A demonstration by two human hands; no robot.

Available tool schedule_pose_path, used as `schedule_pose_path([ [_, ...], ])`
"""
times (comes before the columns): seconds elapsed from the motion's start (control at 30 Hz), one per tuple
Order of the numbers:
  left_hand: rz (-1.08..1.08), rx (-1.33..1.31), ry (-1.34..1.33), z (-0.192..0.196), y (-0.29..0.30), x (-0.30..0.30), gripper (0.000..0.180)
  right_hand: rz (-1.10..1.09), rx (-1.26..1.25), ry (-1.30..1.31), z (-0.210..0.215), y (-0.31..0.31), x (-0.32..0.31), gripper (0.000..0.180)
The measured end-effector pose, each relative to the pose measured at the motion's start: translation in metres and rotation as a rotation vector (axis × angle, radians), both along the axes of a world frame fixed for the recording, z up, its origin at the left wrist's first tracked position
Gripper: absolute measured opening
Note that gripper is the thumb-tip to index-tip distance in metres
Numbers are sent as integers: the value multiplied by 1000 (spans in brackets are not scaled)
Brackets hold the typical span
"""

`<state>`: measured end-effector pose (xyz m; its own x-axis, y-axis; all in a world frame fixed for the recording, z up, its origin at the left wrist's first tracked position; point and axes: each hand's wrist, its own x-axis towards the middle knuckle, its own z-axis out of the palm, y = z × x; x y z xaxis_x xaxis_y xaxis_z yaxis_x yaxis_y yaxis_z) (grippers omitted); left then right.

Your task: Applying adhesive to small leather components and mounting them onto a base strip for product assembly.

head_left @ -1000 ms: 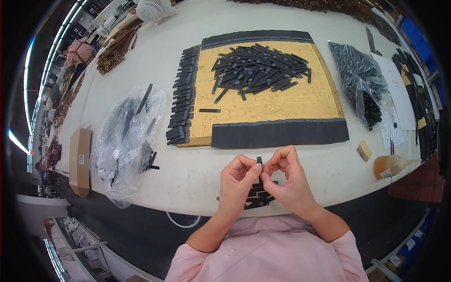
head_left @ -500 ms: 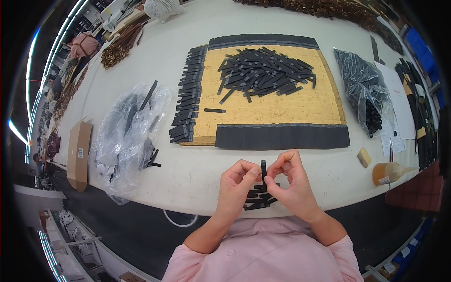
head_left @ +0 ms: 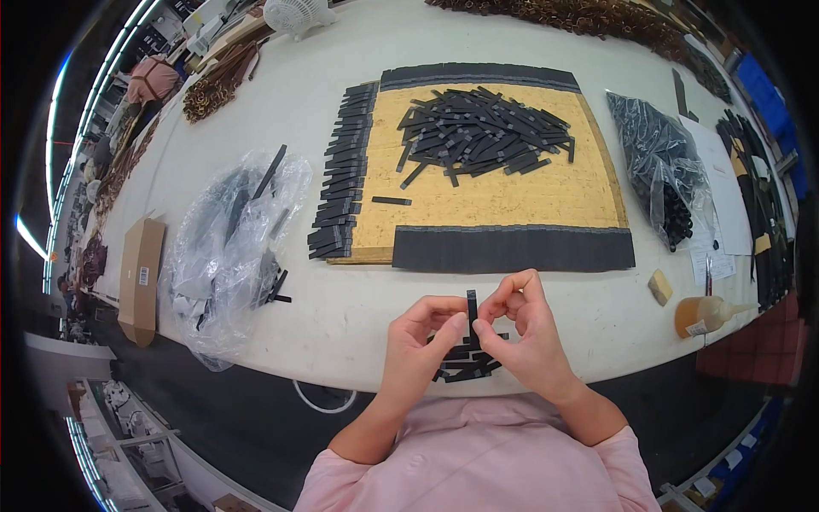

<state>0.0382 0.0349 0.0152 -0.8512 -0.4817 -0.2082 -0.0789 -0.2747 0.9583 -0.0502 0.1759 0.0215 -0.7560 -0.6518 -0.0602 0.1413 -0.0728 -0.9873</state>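
Note:
A narrow black strip (head_left: pixel 472 309) with a greyish upper end stands upright between my two hands, close to the table's front edge. Thumb and forefinger of my left hand (head_left: pixel 416 340) are pinched at its left side. My right hand (head_left: pixel 527 340) pinches at its right side, the other fingers curled. The exact contact is partly hidden by the fingertips. Below and behind the hands lie several more black strips (head_left: pixel 465 373), partly covered by them. Ahead, a tan board (head_left: pixel 503 200) carries a loose heap of black strips (head_left: pixel 486 132) and neat rows along its edges.
Left of the board lies a clear plastic bag (head_left: pixel 235 256) beside a cardboard box (head_left: pixel 142 282). On the right are a bag of black pieces (head_left: pixel 661 171), a yellowish block (head_left: pixel 659 288) and a bottle of amber liquid (head_left: pixel 704 316). A white fan (head_left: pixel 296 15) stands at the back.
Both hands and the upright strip have shifted slightly to the left. The left hand has opened out a little from the strip's upper part. The board and heap look unchanged.

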Motion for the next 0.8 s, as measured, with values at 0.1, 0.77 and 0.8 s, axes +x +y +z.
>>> schedule_pose_path([
  [0.1, -89, 157, 2, -6, 3, -4, 11, -16, 22, 21, 1, 0, 1, 38],
  [0.77, -18, 168, 36, -15, 8, -14, 5, -48, 37, 57, -11, -4, -1, 31],
  [0.8, -12, 163, 38, -16, 9, -14, 5, -49, 38, 65, -11, -4, -1, 31],
])
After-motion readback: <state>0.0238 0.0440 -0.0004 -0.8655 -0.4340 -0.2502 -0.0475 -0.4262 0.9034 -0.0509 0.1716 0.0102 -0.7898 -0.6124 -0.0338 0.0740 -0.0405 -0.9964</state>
